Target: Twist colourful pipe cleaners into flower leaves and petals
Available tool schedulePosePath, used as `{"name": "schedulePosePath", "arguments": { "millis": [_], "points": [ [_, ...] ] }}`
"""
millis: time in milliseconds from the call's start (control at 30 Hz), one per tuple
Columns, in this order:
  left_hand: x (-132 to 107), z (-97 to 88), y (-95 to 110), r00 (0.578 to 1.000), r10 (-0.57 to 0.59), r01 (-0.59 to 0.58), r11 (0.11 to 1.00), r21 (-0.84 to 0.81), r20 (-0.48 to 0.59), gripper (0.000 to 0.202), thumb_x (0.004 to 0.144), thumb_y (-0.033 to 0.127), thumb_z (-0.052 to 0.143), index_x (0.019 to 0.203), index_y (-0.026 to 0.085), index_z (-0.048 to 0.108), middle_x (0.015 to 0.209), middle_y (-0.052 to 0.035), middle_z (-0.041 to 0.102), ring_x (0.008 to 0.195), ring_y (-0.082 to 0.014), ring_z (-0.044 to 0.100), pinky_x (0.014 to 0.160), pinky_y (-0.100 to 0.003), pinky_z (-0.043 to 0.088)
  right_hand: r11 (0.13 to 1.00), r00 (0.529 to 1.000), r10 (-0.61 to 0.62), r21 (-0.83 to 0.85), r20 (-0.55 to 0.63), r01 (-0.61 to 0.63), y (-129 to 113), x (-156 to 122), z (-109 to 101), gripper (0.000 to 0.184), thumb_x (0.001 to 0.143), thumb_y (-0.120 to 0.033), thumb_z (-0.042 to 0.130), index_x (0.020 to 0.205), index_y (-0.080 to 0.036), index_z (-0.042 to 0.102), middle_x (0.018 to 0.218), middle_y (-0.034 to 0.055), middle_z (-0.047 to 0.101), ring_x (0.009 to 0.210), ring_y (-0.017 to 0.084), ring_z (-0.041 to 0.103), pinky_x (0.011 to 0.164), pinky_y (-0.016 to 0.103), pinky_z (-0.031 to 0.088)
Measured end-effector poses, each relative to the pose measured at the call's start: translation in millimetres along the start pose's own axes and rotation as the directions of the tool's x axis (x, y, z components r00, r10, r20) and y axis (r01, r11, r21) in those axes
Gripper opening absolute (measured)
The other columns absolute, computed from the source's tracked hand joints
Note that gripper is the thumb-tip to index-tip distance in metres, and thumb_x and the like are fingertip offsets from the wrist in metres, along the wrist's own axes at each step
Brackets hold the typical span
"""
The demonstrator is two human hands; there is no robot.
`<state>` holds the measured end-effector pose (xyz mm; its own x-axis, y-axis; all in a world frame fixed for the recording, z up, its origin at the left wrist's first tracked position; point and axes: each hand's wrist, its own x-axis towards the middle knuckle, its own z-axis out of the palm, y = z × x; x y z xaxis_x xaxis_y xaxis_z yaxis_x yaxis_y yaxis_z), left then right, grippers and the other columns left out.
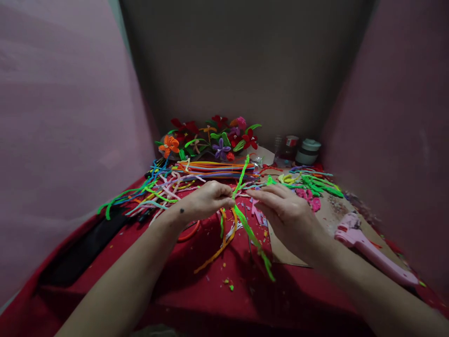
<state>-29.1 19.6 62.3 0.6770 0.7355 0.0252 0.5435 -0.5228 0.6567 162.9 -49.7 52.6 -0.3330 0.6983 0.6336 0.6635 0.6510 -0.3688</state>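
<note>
My left hand (pixel 212 199) is closed in a pinch on a bright green pipe cleaner (pixel 250 231) above the middle of the table. One end of it sticks up past my fingers, while a longer, thicker-looking part slants down to the right. My right hand (pixel 286 206) is just to the right, palm down, with its fingers stretched toward the pipe cleaner. A small gap shows between its fingertips and the green stem. Below my left hand, an orange pipe cleaner (pixel 224 248) lies on the red cloth (pixel 196 290).
Pipe-cleaner flowers (pixel 220 149) stand at the back, behind a bundle of coloured pipe cleaners (pixel 210 167). Loose pipe cleaners (pixel 168 187) spread left. On the right are cardboard (pixel 291 250), a pink glue gun (pixel 375 250), a lidded cup (pixel 308 152) and pink pieces (pixel 310 200).
</note>
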Motion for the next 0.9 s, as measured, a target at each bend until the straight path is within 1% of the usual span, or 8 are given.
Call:
{"name": "schedulePosePath", "arguments": {
  "millis": [100, 233, 333, 433, 567, 700, 833, 900],
  "points": [
    [-1.7, 2.9, 3.4, 0.996, 0.087, -0.086, 0.995, -0.048, 0.034, 0.018, 0.076, 0.025, 0.046, 0.068, 0.012, 0.055, 0.061, 0.0037, 0.040, 0.058, -0.0084, 0.035, 0.055, -0.020, 0.031, 0.936, 0.958, -0.285, -0.210, 0.019, 0.283, -0.5, 11.7, 5.3, 0.029, 0.087, -0.011, 0.040, 0.107, -0.014, 0.060, 0.099, 0.0096, 0.064, 0.084, 0.019, 0.050, 0.075, 0.032, 0.042],
    [-3.6, 5.6, 5.5, 0.998, 0.066, -0.065, 0.996, -0.053, 0.020, 0.019, 0.076, 0.025, 0.046, 0.063, 0.013, 0.052, 0.058, 0.0037, 0.039, 0.056, -0.0081, 0.034, 0.053, -0.020, 0.030, 0.874, 0.947, -0.295, -0.364, 0.129, 0.322, 3.1, 16.4, 20.5, 0.023, 0.084, -0.011, 0.043, 0.075, -0.013, 0.064, 0.067, 0.0077, 0.060, 0.070, 0.019, 0.045, 0.066, 0.033, 0.038],
    [-4.0, 6.8, 3.0, 0.998, 0.039, -0.043, 0.996, -0.072, -0.047, 0.021, 0.076, 0.028, 0.048, 0.061, 0.013, 0.049, 0.057, 0.0045, 0.037, 0.054, -0.0076, 0.032, 0.050, -0.020, 0.028, 0.944, 0.984, -0.173, -0.276, 0.048, 0.180, 3.4, 12.4, 27.3, 0.027, 0.080, -0.007, 0.043, 0.058, -0.014, 0.057, 0.057, 0.0044, 0.053, 0.060, 0.015, 0.040, 0.062, 0.031, 0.035],
    [-3.8, 9.7, -0.2, 0.994, 0.066, -0.075, 0.992, -0.103, -0.091, 0.018, 0.076, 0.027, 0.049, 0.064, 0.014, 0.049, 0.059, 0.0043, 0.039, 0.056, -0.0076, 0.035, 0.051, -0.019, 0.029, 0.990, 0.990, 0.140, 0.009, 0.027, -0.140, -1.9, 8.2, 28.3, 0.020, 0.076, -0.010, 0.049, 0.057, -0.014, 0.054, 0.055, 0.0005, 0.050, 0.055, 0.011, 0.039, 0.057, 0.026, 0.033],
    [-4.2, 13.5, 0.9, 0.988, 0.054, -0.070, 0.991, -0.113, -0.145, 0.018, 0.075, 0.026, 0.049, 0.063, 0.013, 0.051, 0.058, 0.0045, 0.040, 0.055, -0.0074, 0.036, 0.051, -0.020, 0.029, 0.735, 0.845, 0.482, 0.418, 0.232, -0.534, -8.8, 8.6, 26.8, 0.020, 0.074, -0.021, 0.053, 0.055, -0.015, 0.054, 0.049, -0.0043, 0.043, 0.048, 0.007, 0.033, 0.048, 0.023, 0.029],
    [-4.0, 15.1, 8.6, 0.975, 0.004, -0.033, 0.991, -0.127, -0.221, 0.018, 0.074, 0.025, 0.051, 0.062, 0.012, 0.054, 0.055, 0.0048, 0.041, 0.053, -0.0072, 0.036, 0.051, -0.020, 0.029, 0.546, 0.764, 0.536, 0.542, 0.359, -0.638, -6.1, 10.3, 25.6, 0.017, 0.069, -0.026, 0.057, 0.056, -0.014, 0.057, 0.048, -0.0056, 0.040, 0.045, 0.006, 0.028, 0.045, 0.023, 0.023],
    [-2.5, 17.1, 16.7, 0.973, 0.005, -0.053, 0.978, -0.202, -0.231, 0.015, 0.074, 0.024, 0.053, 0.067, 0.012, 0.060, 0.061, 0.0020, 0.052, 0.059, -0.0095, 0.045, 0.058, -0.022, 0.036, 0.501, 0.739, 0.537, 0.551, 0.408, -0.668, -2.9, 8.5, 21.5, 0.017, 0.067, -0.024, 0.058, 0.053, -0.014, 0.056, 0.046, -0.0055, 0.038, 0.045, 0.006, 0.027, 0.045, 0.023, 0.021],
    [-2.1, 17.8, 20.1, 0.951, 0.072, -0.110, 0.988, -0.112, -0.300, 0.014, 0.074, 0.024, 0.055, 0.067, 0.014, 0.062, 0.069, -0.0001, 0.055, 0.068, -0.0118, 0.048, 0.065, -0.024, 0.039, 0.497, 0.746, 0.546, 0.570, 0.381, -0.654, -2.9, 7.1, 19.2, 0.020, 0.068, -0.024, 0.058, 0.051, -0.014, 0.054, 0.045, -0.0059, 0.037, 0.044, 0.005, 0.026, 0.045, 0.023, 0.021]
  ]
}}
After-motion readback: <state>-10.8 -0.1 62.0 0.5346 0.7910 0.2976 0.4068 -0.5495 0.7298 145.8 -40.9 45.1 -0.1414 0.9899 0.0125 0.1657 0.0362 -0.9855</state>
